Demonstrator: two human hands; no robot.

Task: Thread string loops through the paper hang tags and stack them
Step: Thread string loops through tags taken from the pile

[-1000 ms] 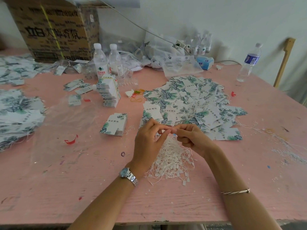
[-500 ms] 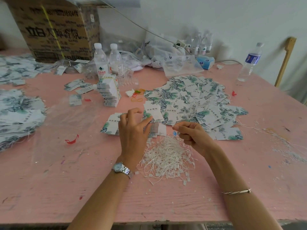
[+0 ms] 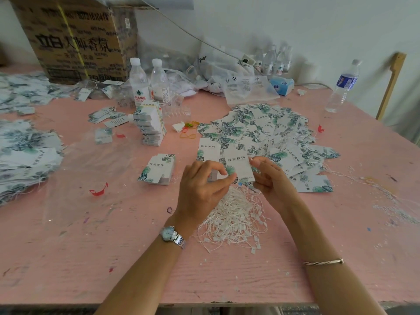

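A white hang tag with a green leaf print is held upright over the table's middle. My left hand pinches its lower left corner between thumb and forefinger. My right hand pinches near its top right edge, fingers curled; whether a string is in that pinch I cannot tell. Below both hands lies a tangle of white string loops. A small neat stack of tags sits left of my left hand. A wide loose heap of tags with strings spreads behind my hands.
A tall stack of tags stands behind the small one, with two water bottles and a cardboard box further back. More tags pile at the left edge. A bottle stands far right. Clear plastic film covers the left-middle table.
My left hand reached left toward the small stack, then came back to the middle holding a tag. My right hand rose slightly and now meets the tag's top edge.
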